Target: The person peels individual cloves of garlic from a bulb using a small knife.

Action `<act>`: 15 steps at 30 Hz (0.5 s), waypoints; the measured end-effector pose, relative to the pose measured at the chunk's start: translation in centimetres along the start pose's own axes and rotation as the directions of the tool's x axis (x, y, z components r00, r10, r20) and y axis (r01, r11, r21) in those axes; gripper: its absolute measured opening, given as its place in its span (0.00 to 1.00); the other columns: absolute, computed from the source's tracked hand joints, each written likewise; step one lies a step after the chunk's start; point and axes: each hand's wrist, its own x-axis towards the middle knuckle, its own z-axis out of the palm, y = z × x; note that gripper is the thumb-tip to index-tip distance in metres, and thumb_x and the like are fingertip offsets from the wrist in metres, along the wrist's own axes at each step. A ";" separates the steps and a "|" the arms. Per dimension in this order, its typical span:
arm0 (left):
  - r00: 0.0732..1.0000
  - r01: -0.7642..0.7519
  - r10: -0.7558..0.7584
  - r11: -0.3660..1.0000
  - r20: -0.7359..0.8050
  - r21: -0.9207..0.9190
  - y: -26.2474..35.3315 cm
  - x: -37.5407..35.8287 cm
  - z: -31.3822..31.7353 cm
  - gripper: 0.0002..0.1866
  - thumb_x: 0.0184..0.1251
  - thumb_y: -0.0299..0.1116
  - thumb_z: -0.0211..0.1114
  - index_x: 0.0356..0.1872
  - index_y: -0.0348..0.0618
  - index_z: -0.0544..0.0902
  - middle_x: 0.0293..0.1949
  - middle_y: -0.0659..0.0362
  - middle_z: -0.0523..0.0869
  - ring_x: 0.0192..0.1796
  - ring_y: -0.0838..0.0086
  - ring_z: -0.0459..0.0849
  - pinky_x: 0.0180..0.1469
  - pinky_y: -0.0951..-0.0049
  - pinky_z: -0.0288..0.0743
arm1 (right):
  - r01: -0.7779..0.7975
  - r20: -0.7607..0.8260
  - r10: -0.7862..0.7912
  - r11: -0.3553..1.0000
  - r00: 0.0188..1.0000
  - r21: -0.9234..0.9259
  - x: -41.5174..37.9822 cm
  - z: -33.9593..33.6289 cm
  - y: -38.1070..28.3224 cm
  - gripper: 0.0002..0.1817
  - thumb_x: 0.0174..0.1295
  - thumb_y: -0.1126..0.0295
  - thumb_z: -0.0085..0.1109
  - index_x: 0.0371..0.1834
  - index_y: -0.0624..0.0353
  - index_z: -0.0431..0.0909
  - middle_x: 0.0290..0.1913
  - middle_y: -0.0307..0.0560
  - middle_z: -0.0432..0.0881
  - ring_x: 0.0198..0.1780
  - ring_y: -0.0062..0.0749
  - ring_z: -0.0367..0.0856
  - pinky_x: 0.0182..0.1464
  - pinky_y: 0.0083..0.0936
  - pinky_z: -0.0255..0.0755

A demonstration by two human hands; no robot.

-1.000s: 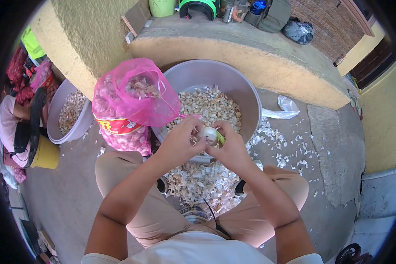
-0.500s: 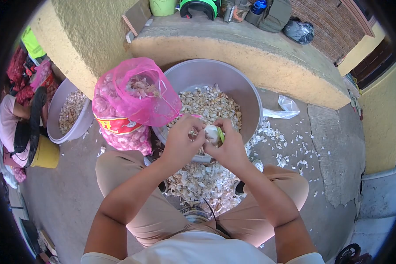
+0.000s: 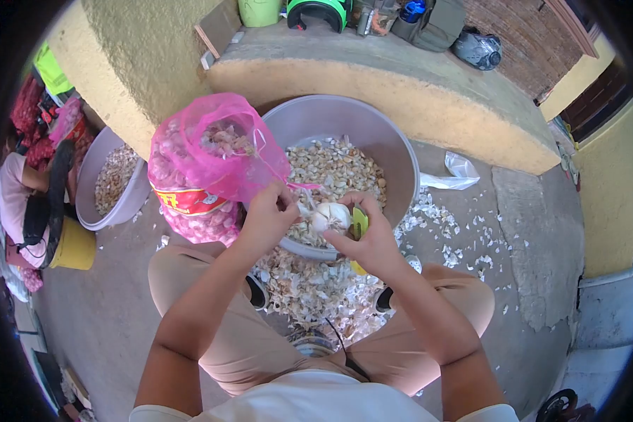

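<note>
My right hand (image 3: 371, 235) is closed around a white garlic bulb (image 3: 330, 217), whose root end shows. In the same palm sits a flat yellow-green piece (image 3: 359, 222), perhaps a small knife's handle; most of it is hidden. To the left of the bulb, my left hand (image 3: 270, 214) is pinched, with a pale scrap of garlic skin (image 3: 303, 210) at its fingertips. Both hands are above the near rim of a large grey tub (image 3: 394, 151), which holds many separated garlic cloves (image 3: 341, 165).
A pink mesh sack of garlic bulbs (image 3: 193, 162) leans against the tub's left side. Garlic skins (image 3: 323, 292) cover the floor between my feet. At far left, a person (image 3: 28, 186) sits by another tub (image 3: 95, 169) and a yellow bucket (image 3: 74, 243). A concrete ledge (image 3: 380, 77) runs behind.
My left hand has moved left, away from the bulb, with a scrap of skin. The bulb now shows more fully in my right hand, and the yellow-green piece has turned.
</note>
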 end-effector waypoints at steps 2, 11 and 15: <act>0.997 -0.021 -0.002 0.959 0.081 0.282 0.3 -0.4 -0.8 0.04 0.49 0.21 0.57 0.23 0.34 0.70 0.20 0.58 0.75 0.26 0.76 0.75 0.31 0.75 0.73 | -0.071 0.021 0.069 0.989 0.997 0.132 -0.1 -0.5 0.1 0.23 0.47 0.72 0.64 0.44 0.57 0.62 0.29 0.40 0.72 0.24 0.16 0.70 0.22 0.14 0.66; 0.712 -0.199 -0.079 0.930 0.697 0.308 -0.4 -2.4 0.1 0.08 0.53 0.25 0.57 0.35 0.37 0.75 0.29 0.57 0.79 0.32 0.73 0.79 0.36 0.74 0.72 | -0.306 0.026 0.306 0.943 0.952 0.129 0.0 -2.2 -1.9 0.24 0.45 0.69 0.67 0.41 0.56 0.62 0.27 0.42 0.74 0.17 0.16 0.68 0.15 0.15 0.62; 0.927 0.037 -0.006 0.997 0.376 -0.073 2.0 -1.8 0.0 0.14 0.55 0.30 0.61 0.43 0.39 0.73 0.37 0.57 0.78 0.36 0.73 0.78 0.36 0.74 0.74 | -0.308 -0.003 0.308 0.950 0.951 0.043 0.0 -1.4 -1.4 0.28 0.44 0.67 0.68 0.46 0.56 0.62 0.28 0.44 0.75 0.18 0.18 0.70 0.16 0.16 0.64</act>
